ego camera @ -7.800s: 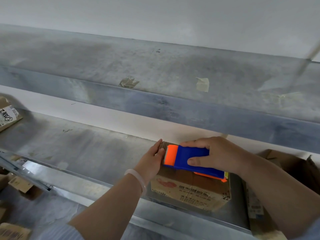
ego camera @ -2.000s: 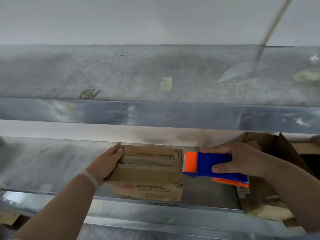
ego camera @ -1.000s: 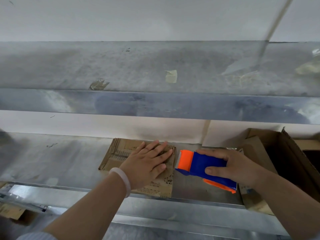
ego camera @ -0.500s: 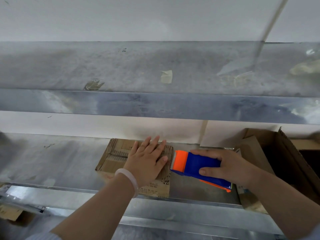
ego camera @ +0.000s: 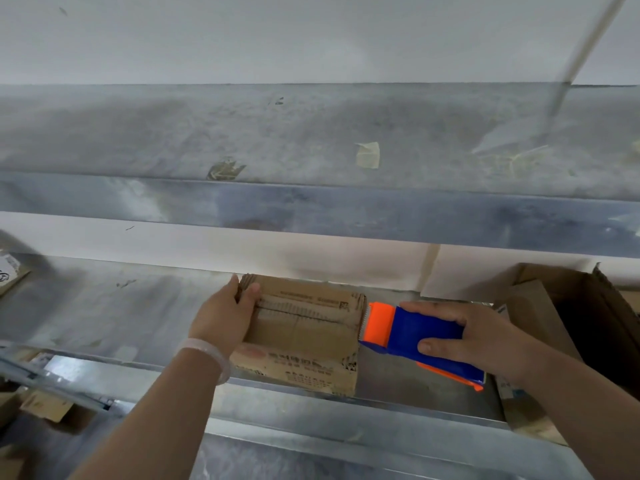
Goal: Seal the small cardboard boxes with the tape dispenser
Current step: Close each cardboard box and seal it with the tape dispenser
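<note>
A small brown cardboard box (ego camera: 304,327) with printed sides sits on the lower metal shelf (ego camera: 104,306), its top flaps closed. My left hand (ego camera: 225,317) grips the box's left end, fingers curled over the far left corner. My right hand (ego camera: 474,337) holds the blue and orange tape dispenser (ego camera: 415,337), whose orange toothed head touches the box's right top edge.
A large open cardboard carton (ego camera: 581,313) stands on the shelf at the right. An upper metal shelf (ego camera: 311,209) with tape scraps hangs overhead. A labelled box (ego camera: 8,275) lies at the far left, and loose cardboard pieces (ego camera: 45,407) lie below the shelf edge.
My left hand lifted off the box's top, where it pressed flat, and now grips the left end. The dispenser stays at the box's right edge.
</note>
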Motion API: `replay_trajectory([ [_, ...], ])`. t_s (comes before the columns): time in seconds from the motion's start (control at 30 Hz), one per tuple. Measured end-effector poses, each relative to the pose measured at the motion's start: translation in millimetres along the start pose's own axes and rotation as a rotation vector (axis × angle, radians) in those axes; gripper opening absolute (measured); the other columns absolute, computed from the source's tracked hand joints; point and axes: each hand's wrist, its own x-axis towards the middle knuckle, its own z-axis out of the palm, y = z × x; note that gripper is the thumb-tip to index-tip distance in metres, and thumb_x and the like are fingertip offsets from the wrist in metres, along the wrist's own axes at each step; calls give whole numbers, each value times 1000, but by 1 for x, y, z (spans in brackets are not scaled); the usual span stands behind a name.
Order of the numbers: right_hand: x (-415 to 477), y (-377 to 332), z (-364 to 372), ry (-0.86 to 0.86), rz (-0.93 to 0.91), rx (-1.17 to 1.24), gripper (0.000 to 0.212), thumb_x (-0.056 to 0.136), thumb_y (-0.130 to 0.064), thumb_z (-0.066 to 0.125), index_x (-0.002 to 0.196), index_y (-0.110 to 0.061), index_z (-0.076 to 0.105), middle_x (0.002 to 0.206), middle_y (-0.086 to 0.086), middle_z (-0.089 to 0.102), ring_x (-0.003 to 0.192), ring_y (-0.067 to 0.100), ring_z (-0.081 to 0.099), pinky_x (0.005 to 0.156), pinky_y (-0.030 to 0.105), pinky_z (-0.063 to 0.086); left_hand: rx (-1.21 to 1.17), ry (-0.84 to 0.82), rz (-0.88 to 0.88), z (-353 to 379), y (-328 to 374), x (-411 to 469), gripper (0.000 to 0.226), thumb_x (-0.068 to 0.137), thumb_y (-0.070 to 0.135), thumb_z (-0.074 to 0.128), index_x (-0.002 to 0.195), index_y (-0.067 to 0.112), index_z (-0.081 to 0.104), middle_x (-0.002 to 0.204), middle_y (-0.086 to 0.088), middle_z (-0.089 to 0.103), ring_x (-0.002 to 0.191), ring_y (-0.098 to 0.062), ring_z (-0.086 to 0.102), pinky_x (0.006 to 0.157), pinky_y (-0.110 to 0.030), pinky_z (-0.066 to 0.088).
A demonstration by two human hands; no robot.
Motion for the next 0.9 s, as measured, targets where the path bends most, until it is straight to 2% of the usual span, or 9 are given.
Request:
replay_trajectory([
  [0.1, 2, 1, 1, -9, 7, -1, 52, 72, -42, 74, 117, -56, 52, 102, -33, 64, 93, -10, 63, 63, 10, 50, -81, 49, -24, 2, -5, 7, 43, 103, 41, 35, 124, 14, 61, 95, -3, 65, 83, -18, 54, 81, -33, 41],
  [0.17, 3, 2, 1, -17, 12, -1, 52, 70, -44, 73, 116, -57, 51, 103, -33, 63, 94, -10, 62, 63, 11, 51, -92, 59, -29, 5, -8, 11, 40, 104, 37, 35, 110, 13, 67, 83, 1, 60, 74, -16, 51, 76, -30, 37],
  [0.37, -1, 6, -8, -30, 31, 24, 54, 67, -45, 71, 115, -58, 49, 99, -34, 65, 92, -9, 63, 63, 14, 53, -106, 68, -31, 7, -16, 18, 37, 104, 34, 36, 97, 14, 67, 85, -3, 63, 85, -24, 57, 76, -31, 39],
  [0.47, -5, 6, -20, -56, 26, -31, 54, 67, -46, 70, 114, -59, 49, 96, -37, 65, 89, -9, 64, 63, 12, 52, -92, 74, -29, 8, -13, 18, 36, 104, 33, 36, 104, 14, 67, 87, -2, 63, 82, -22, 55, 76, -31, 39],
  [0.53, -10, 8, -32, -58, 27, -67, 53, 69, -47, 72, 115, -60, 51, 102, -31, 67, 92, -4, 65, 70, 17, 55, -85, 76, -29, 8, -12, 19, 37, 104, 32, 37, 109, 13, 68, 90, -4, 63, 85, -23, 54, 78, -31, 39],
  [0.63, -19, 15, -55, -71, 28, -114, 55, 66, -62, 76, 116, -64, 55, 110, -25, 68, 99, 3, 66, 83, 30, 57, -65, 80, -14, 8, -12, 19, 38, 104, 32, 37, 111, 12, 68, 92, -6, 64, 87, -26, 55, 80, -32, 41],
  [0.7, -23, 17, -63, -94, 51, -132, 54, 67, -57, 77, 113, -70, 52, 111, -24, 68, 98, 4, 67, 85, 33, 57, -50, 86, -12, 8, -12, 19, 38, 104, 32, 37, 112, 12, 68, 93, -6, 64, 86, -25, 54, 79, -31, 40],
  [0.77, -20, 17, -61, -115, 62, -185, 52, 75, -47, 74, 115, -69, 51, 109, -25, 68, 96, 0, 65, 86, 29, 56, -41, 95, -13, 9, -12, 21, 38, 104, 32, 38, 113, 12, 68, 93, -7, 63, 85, -25, 53, 77, -31, 38],
  [0.9, -6, 11, -32, -122, 69, -378, 47, 79, -54, 70, 115, -68, 43, 110, -36, 55, 91, -17, 55, 75, 4, 43, -39, 104, -7, 10, -14, 22, 38, 103, 32, 39, 114, 10, 68, 94, -8, 64, 84, -23, 51, 76, -30, 37],
])
